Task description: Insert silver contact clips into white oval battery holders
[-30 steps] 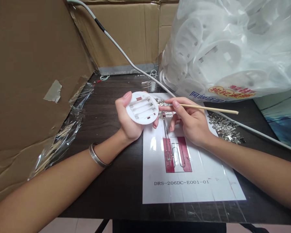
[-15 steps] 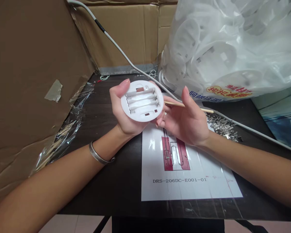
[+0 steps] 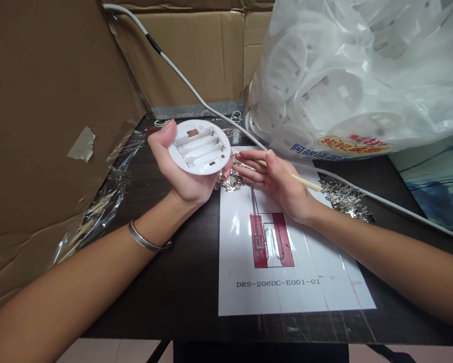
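My left hand point(image 3: 184, 176) grips a round white plastic battery housing point(image 3: 199, 147) by its edges, with the slots and metal springs facing up. To its right, my right hand point(image 3: 277, 181) has a thin wooden stick point(image 3: 305, 182) lying across it, held between thumb and fingers; the fingers are stretched toward the housing without touching it. Beneath and between the hands lies a pile of small metal pieces point(image 3: 234, 180). A second pile of metal pieces point(image 3: 347, 197) is beyond my right wrist.
A printed sheet point(image 3: 264, 300) lies on the dark table point(image 3: 154, 307). At the back right stands a clear bag point(image 3: 324, 116) full of white housings. A white cable point(image 3: 188, 79) crosses behind the hands. Cardboard point(image 3: 45, 126) walls the left and back; crumpled plastic wrap point(image 3: 115, 186) lies at left.
My left hand has moved left with the housing, away from my right hand. The fingers of my right hand have straightened, and the near metal pile now shows between the hands.
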Motion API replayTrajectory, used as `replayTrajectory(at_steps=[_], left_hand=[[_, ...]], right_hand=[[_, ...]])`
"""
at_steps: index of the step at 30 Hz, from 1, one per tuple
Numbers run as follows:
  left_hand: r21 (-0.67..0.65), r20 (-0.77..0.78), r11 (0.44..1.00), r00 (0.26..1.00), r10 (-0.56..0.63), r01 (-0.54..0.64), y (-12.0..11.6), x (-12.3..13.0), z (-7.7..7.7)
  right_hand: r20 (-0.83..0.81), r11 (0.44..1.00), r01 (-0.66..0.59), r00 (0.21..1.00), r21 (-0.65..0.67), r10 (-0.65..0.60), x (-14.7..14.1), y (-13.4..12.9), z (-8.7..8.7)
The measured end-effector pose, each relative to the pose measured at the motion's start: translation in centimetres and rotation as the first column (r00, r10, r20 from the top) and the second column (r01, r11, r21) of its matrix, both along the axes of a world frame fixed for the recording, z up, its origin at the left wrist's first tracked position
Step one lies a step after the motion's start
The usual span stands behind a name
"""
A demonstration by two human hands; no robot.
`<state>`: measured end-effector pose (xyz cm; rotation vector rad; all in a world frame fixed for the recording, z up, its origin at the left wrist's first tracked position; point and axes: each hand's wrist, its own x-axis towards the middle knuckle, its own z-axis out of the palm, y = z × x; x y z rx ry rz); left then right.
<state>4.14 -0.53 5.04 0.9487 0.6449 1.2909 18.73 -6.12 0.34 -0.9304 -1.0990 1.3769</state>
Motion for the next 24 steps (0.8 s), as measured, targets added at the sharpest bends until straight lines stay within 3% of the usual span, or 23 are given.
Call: replayTrajectory(at_steps=[6, 9, 14, 19, 24], left_hand=[[0.043, 0.049, 0.992, 0.992, 0.119, -0.121, 0.0, 0.1, -0.1], [-0.017, 0.020, 0.991, 0.991, 0.135, -0.135, -1.2, 0.4, -0.2], [-0.158, -0.127, 0.987, 0.992, -0.024, 0.004, -3.7, 0.4, -1.5], [-0.152, -0.304, 0.962, 0.915, -0.266, 0.229, -4.3, -0.3, -3.2], [-0.129, -0.313, 0.966, 0.916, -0.252, 0.222, -3.8, -0.7, -3.7]], right_hand=[[0.126, 0.993, -0.029, 0.992, 0.118, 0.014, 0.4, -0.3, -0.5], [0.118, 0.988, 0.002, 0.993, 0.153, -0.021, 0.3, -0.4, -0.5], [0.088, 0.988, 0.129, 0.987, 0.086, -0.136, -0.2, -1.0, -0.1], [0.120, 0.950, 0.295, 0.944, 0.105, -0.306, 0.0, -1.9, 0.3], [0.027, 0.974, 0.221, 0.975, 0.051, -0.222, 0.4, -2.1, 0.3]])
